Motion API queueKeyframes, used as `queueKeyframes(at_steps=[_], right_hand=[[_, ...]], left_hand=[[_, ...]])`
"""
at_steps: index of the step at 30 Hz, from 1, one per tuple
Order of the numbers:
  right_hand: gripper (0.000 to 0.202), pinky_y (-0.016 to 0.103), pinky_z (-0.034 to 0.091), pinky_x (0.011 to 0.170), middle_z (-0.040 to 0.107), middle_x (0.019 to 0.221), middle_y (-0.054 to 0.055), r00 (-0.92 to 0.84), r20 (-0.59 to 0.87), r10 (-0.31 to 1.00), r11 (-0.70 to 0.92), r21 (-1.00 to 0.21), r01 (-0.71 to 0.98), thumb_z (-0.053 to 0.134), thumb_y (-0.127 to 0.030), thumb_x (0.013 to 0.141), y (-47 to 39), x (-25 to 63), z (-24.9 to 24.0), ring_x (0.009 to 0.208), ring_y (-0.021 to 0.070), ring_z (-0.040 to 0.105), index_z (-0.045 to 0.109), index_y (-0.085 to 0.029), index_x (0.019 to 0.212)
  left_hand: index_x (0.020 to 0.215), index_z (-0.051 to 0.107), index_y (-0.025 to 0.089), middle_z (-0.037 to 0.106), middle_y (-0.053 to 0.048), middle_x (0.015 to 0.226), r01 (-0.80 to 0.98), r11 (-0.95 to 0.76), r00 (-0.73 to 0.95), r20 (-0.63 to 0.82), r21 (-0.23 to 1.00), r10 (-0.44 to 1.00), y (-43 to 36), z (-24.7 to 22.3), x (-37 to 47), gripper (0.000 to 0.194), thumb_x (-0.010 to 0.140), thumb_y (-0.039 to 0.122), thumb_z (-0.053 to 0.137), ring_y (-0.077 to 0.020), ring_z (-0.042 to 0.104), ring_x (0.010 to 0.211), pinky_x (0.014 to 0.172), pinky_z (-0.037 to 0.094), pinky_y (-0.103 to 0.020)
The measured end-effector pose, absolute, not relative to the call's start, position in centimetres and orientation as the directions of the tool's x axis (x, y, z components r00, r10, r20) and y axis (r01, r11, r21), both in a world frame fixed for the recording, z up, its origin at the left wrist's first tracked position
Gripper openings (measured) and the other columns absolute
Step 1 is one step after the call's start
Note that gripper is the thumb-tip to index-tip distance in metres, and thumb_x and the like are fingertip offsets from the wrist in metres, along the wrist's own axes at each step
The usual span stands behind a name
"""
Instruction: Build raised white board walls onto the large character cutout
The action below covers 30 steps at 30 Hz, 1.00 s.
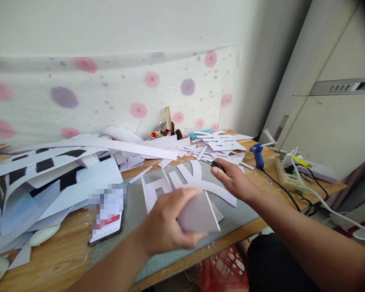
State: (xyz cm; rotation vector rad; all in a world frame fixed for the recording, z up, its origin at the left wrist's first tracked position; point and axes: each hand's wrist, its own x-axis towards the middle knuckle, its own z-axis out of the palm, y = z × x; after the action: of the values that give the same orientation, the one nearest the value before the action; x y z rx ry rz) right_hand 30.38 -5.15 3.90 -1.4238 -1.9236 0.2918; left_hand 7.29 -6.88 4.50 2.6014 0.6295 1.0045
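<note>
My left hand (166,219) grips a white foam board piece (199,215) above the mat, fingers and thumb at its edges. In my right hand (232,176) is a craft knife (218,166) with a black grip; its thin tip points left, over the far side of the mat. Beneath and between the hands, white cut-out board shapes (190,174) lie on the grey-green cutting mat (126,235). Part of these shapes is hidden behind my left hand.
Left of the mat are a phone (109,225) and a heap of white and black sheets (76,174). Board scraps (222,144) lie at the back. A blue glue gun (257,155) stands at right near a power strip (286,172) with cables. Below the table edge is a red basket (222,271).
</note>
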Motion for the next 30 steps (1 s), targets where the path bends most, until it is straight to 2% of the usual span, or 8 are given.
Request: queueKeyframes(at_steps=[2,5,7,9,13,19,25,30], right_hand=[[0.041,0.027,0.036,0.057,0.046,0.066,-0.002,-0.190,0.395,0.899,0.417,-0.635,0.650,0.033,-0.059,0.090,-5.5,30.4,4.0,0.062,0.0139,0.044,0.045,-0.020,0.079],[0.038,0.025,0.039,0.054,0.047,0.068,-0.002,-0.311,0.362,0.879,0.470,-0.771,0.430,0.033,-0.056,0.092,-6.6,29.8,4.4,0.059,0.0120,0.046,0.046,-0.020,0.086],[0.040,0.023,0.039,0.049,0.047,0.065,-0.002,-0.357,0.305,0.883,0.425,-0.843,0.331,0.033,-0.056,0.092,-7.3,29.5,4.7,0.054,0.0106,0.046,0.046,-0.020,0.079],[0.045,0.023,0.039,0.047,0.048,0.061,-0.002,-0.386,0.242,0.890,0.376,-0.869,0.321,0.033,-0.058,0.091,-7.7,29.3,4.9,0.050,0.0100,0.047,0.045,-0.020,0.071],[0.049,0.023,0.037,0.046,0.048,0.054,-0.003,-0.425,0.175,0.888,0.353,-0.852,0.387,0.030,-0.059,0.091,-7.9,29.4,5.0,0.046,0.0093,0.046,0.043,-0.020,0.065],[0.050,0.021,0.034,0.042,0.047,0.051,-0.004,-0.474,0.127,0.871,0.329,-0.868,0.371,0.028,-0.060,0.091,-8.1,29.1,4.8,0.042,0.0081,0.044,0.042,-0.020,0.065],[0.049,0.020,0.033,0.044,0.047,0.051,-0.004,-0.526,0.164,0.834,0.408,-0.826,0.389,0.027,-0.057,0.093,-8.9,28.6,5.2,0.044,0.0080,0.043,0.042,-0.019,0.066],[0.049,0.022,0.031,0.046,0.047,0.052,-0.003,-0.499,0.221,0.838,0.476,-0.743,0.470,0.026,-0.057,0.093,-9.2,28.4,5.4,0.046,0.0086,0.041,0.041,-0.020,0.066]], left_hand=[[0.113,0.050,0.022,0.066,-0.004,0.096,0.423,-0.805,0.608,0.528,0.415,0.592,-6.1,4.5,7.0,0.058,0.061,0.031,0.073,-0.0190,0.061,0.080,0.069,0.048,-0.027],[0.110,0.053,0.020,0.065,-0.003,0.094,0.454,-0.753,0.586,0.477,0.476,0.655,-5.1,4.6,6.7,0.056,0.059,0.032,0.073,-0.0184,0.060,0.077,0.067,0.048,-0.027],[0.109,0.054,0.018,0.065,-0.004,0.094,0.432,-0.739,0.592,0.456,0.517,0.665,-4.9,4.5,6.7,0.056,0.058,0.033,0.073,-0.0188,0.059,0.078,0.067,0.048,-0.027],[0.110,0.054,0.018,0.064,-0.005,0.095,0.399,-0.732,0.606,0.441,0.552,0.662,-4.9,4.5,6.9,0.057,0.058,0.034,0.073,-0.0197,0.059,0.080,0.068,0.048,-0.028],[0.110,0.055,0.017,0.063,-0.005,0.093,0.320,-0.712,0.627,0.424,0.625,0.654,-5.1,4.4,7.0,0.058,0.058,0.037,0.072,-0.0191,0.057,0.078,0.067,0.047,-0.028],[0.111,0.055,0.018,0.060,-0.004,0.091,0.222,-0.666,0.639,0.410,0.712,0.651,-5.2,4.0,6.8,0.059,0.058,0.039,0.073,-0.0190,0.055,0.077,0.067,0.045,-0.029],[0.115,0.053,0.020,0.057,-0.005,0.095,0.196,-0.603,0.633,0.370,0.773,0.680,-5.0,3.7,6.4,0.061,0.060,0.040,0.073,-0.0199,0.053,0.081,0.069,0.046,-0.029],[0.115,0.054,0.021,0.056,-0.005,0.095,0.192,-0.602,0.628,0.375,0.775,0.682,-5.0,3.7,6.3,0.062,0.060,0.042,0.074,-0.0200,0.053,0.081,0.069,0.045,-0.029]])
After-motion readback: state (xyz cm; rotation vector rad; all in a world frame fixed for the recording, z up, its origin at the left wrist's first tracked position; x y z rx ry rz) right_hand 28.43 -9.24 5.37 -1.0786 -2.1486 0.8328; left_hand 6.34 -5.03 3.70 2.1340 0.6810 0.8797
